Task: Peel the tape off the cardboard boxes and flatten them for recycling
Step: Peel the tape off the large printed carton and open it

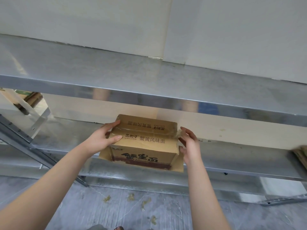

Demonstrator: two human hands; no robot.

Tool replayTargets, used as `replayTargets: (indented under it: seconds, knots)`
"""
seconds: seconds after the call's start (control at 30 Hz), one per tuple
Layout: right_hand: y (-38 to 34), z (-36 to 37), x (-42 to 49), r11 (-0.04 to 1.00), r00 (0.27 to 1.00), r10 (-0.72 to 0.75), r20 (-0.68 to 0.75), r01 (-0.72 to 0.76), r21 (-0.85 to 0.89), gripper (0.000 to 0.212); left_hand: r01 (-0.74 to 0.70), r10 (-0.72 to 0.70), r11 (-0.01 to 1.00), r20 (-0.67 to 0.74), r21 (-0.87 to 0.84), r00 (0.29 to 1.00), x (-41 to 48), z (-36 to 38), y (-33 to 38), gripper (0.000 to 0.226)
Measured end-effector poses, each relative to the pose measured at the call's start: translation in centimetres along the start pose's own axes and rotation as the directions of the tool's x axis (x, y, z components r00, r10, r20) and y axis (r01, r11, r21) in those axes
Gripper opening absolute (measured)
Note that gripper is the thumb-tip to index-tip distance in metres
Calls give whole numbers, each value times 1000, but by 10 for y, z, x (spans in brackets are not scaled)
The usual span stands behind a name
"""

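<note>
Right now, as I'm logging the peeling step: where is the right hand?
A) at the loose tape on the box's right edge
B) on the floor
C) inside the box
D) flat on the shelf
A: the right hand pinches the lifted tape at the right edge of the box.

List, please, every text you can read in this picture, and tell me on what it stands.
"三太子 蟹黄风味面": cardboard box, near top flap.
Same text, upside down: far top flap.
Large upside-down characters, front side: partly cut off, unsure.
Small print under "三太子": too small to read.
</note>
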State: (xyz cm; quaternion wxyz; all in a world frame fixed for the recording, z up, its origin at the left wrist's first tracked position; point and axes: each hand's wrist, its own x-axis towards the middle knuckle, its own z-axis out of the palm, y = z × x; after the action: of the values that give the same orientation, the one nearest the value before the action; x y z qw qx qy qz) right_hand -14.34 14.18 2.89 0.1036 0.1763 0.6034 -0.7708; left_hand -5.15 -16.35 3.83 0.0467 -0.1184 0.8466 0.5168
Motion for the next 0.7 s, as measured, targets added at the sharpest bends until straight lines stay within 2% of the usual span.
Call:
replayTargets:
  seconds: [0.17,0.5,0.53,0.6,0.7]
  knots:
    - [11,-18,-9,997,994,49,101,-54,52,17,-2,2,1000,24,-6,1000,-3,0,4,55]
    - [25,-41,-22,935,964,62,260,-147,322,30,-18,18,1000,5,-9,1000,-10,5,5,60]
    - [23,-40,-24,941,964,53,261,-135,309,27,-18,18,1000,4,-10,1000,-11,5,5,61]
    - [18,-32,-27,991,979,24,200,-50,122,21,-18,18,1000,7,-14,1000,-11,6,6,60]
    - [17,-17,-22,979,993,-121,14,121,-163,12,-19,19,1000,0,-7,1000,-13,7,5,60]
